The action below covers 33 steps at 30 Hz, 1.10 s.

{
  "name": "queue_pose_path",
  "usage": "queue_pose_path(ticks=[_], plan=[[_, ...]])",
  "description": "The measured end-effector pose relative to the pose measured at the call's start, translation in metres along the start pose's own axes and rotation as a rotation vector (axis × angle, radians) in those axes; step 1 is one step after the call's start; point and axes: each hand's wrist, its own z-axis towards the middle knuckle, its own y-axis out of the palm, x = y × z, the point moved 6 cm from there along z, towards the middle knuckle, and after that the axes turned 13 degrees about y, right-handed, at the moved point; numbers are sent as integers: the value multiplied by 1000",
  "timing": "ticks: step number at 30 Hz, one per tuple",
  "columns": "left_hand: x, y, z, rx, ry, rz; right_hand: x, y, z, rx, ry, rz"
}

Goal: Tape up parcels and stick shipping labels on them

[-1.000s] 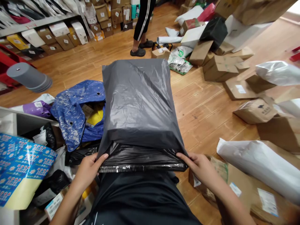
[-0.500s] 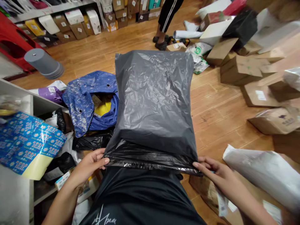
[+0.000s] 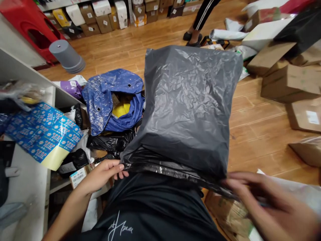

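Observation:
A large dark grey plastic mailing bag (image 3: 190, 103) with something bulky inside lies in front of my body, its black folded edge towards me. My left hand (image 3: 107, 172) pinches the near left corner of that edge between thumb and fingers. At the near right corner, my right hand (image 3: 265, 197) grips the edge; it is blurred by motion. The black strip runs taut and slanted between both hands. What the bag contains is hidden.
To the left are a blue sack (image 3: 100, 100), a shelf with a blue printed sheet (image 3: 42, 134), a grey bin (image 3: 66, 55) and a red stool (image 3: 27, 30). Cardboard boxes (image 3: 291, 82) lie on the right. Another person's legs (image 3: 200, 23) stand beyond the bag.
My view has swung, so the surroundings sit further left or right than before. My right hand has moved outward and closer to me, tilting the bag's near edge. My left hand keeps its pinch.

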Motion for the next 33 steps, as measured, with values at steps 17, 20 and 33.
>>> queue_pose_path(ticks=[17, 20, 33], plan=[[17, 10, -4, -12, 182, 154, -197, 200, 12, -751, -515, 16], [20, 10, -4, -23, 182, 157, -194, 200, 11, -738, -494, 124], [33, 16, -5, -48, 173, 88, -195, 194, 3, -748, -491, 179]])
